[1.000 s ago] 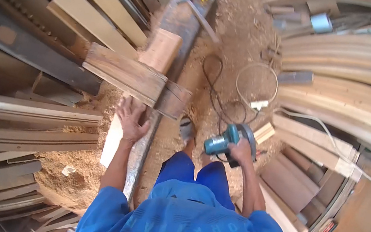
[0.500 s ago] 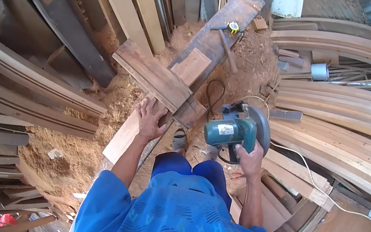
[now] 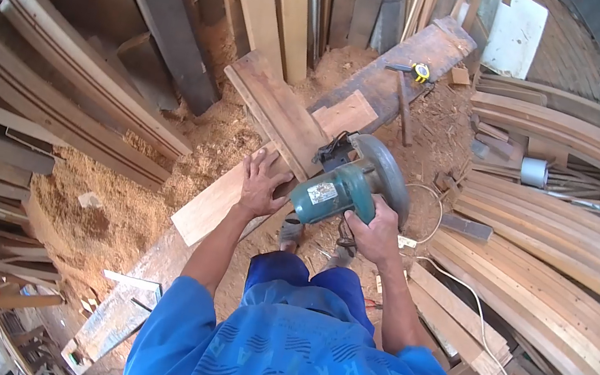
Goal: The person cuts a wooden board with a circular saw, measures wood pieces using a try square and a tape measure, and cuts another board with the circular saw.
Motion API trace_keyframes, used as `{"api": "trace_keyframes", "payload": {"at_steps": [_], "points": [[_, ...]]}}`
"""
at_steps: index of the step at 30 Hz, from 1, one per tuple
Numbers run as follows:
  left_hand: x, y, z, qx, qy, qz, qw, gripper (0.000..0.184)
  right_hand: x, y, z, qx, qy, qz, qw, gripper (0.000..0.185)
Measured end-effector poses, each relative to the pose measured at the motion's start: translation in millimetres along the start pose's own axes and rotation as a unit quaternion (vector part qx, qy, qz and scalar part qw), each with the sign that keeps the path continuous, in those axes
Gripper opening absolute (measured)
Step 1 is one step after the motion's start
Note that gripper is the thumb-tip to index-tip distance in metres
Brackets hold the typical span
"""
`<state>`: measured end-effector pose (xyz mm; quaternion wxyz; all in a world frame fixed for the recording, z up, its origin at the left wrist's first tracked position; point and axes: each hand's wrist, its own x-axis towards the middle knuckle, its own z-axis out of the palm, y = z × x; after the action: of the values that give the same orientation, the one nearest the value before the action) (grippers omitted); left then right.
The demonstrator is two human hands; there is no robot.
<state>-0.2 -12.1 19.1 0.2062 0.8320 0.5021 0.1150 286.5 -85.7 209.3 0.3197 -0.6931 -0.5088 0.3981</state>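
Note:
My right hand (image 3: 375,237) is wrapped around the rear handle of a green circular saw (image 3: 332,195). The saw's round grey guard (image 3: 383,170) faces away to the right, and its front reaches the right end of a thick brown wooden piece (image 3: 282,108). That piece lies crosswise over a pale board (image 3: 203,211). With fingers spread flat, my left hand (image 3: 262,185) presses on the pale board, fingertips near the brown piece's edge. Beneath runs a long worn plank (image 3: 441,48). The saw hides the end of the brown piece and where the blade meets the wood.
A yellow tape measure (image 3: 420,72) and a hammer (image 3: 403,109) lie at the plank's far end. Sawdust (image 3: 101,225) covers the ground. Upright boards (image 3: 252,2) stand ahead; curved timbers (image 3: 550,224) are stacked right. A white cord (image 3: 484,324) trails on the right.
My right hand has brought the circular saw leftward, up against the end of the brown piece. My left hand stays on the pale board. The camera view has shifted.

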Motion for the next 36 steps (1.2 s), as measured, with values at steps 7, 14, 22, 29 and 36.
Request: {"api": "trace_keyframes", "payload": {"at_steps": [7, 14, 22, 29, 36], "points": [[4.5, 5.2, -9.2, 0.014, -0.052, -0.016, 0.998, 0.066, 12.1, 0.1, 3.5, -0.103, -0.038, -0.024, 0.994, 0.039], [-7.5, 17.0, -18.4, 0.026, -0.048, -0.054, 0.997, 0.069, 19.3, -4.6, -3.0, -0.125, -0.087, -0.033, 0.988, 0.036], [-188.3, 103.4, 10.0, -0.138, -0.217, -0.317, 0.913, 0.068, 32.9, 17.2, -10.2, -0.143, -0.11, -0.073, 0.981, 0.041], [-329.2, 203.3, 56.0, -0.343, -0.198, -0.42, 0.817, 0.054, 43.0, 14.4, -20.9, -0.17, -0.139, -0.066, 0.973, 0.041], [-364.1, 228.5, 78.8, -0.715, -0.138, -0.28, 0.625, 0.04, 46.8, 17.2, -24.7, -0.173, -0.151, -0.091, 0.969, 0.039]]}}
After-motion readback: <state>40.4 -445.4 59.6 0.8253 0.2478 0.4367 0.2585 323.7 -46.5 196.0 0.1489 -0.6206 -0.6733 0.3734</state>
